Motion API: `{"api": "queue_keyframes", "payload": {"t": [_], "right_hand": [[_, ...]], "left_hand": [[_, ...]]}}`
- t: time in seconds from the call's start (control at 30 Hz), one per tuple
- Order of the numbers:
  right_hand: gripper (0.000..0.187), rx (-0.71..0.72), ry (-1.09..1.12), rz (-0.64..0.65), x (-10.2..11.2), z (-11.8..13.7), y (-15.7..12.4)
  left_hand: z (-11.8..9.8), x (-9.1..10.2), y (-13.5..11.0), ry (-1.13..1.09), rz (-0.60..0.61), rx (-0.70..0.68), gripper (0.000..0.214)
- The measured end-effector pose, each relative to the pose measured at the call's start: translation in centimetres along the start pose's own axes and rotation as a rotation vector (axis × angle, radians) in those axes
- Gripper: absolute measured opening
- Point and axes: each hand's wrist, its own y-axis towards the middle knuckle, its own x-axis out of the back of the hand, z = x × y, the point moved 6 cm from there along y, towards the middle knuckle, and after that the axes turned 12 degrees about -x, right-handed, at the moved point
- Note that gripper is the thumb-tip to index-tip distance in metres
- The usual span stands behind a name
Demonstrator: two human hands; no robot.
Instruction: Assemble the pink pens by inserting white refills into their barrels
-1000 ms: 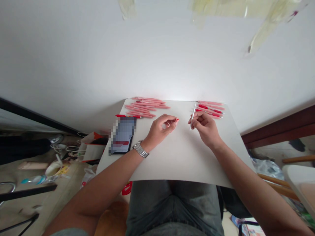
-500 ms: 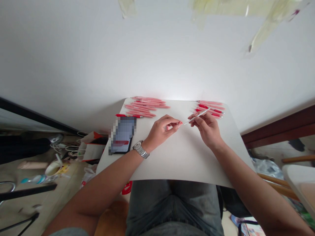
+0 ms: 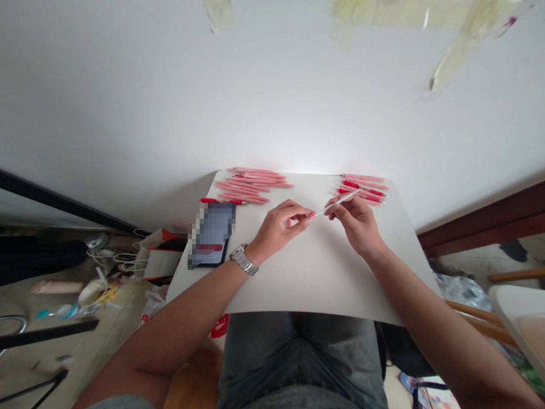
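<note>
My left hand [image 3: 276, 227], with a metal watch [image 3: 244, 259] on the wrist, pinches a red pen barrel [image 3: 312, 215]; most of it is hidden by the fingers. In my right hand [image 3: 360, 224] is a thin white pen refill [image 3: 348, 196], held slantwise between thumb and fingers. The refill's lower end meets the barrel's end at my left fingertips; how far in it sits I cannot tell. Both hands are above the white table [image 3: 315, 272].
Several pink pens [image 3: 251, 181] lie at the table's back left, with a red pen [image 3: 208, 200] above a blurred-out phone [image 3: 215, 233]. Several pink and red pens [image 3: 367, 179] lie at the back right. A wall [image 3: 272, 102] rises behind the table.
My right hand has brought the refill slightly left and down, so its tip now meets the barrel in my left hand. The left hand has stayed put.
</note>
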Motion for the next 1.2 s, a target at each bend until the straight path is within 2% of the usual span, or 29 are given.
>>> {"api": "queue_keyframes", "payload": {"t": [0.53,0.87,1.2], "right_hand": [[0.019,-0.107,-0.125,0.186,-1.9,-0.2,-0.6],[0.024,-0.155,-0.150,0.101,-0.9,-0.5,-0.4],[0.021,-0.075,-0.106,0.027,-0.3,-0.4,-0.2]], "left_hand": [[0.3,-0.1,-0.2,-0.003,0.013,0.018,0.016],[0.2,-0.1,-0.1,0.010,0.011,0.013,0.018],[0.0,-0.1,0.0,0.007,0.016,0.016,0.016]]}}
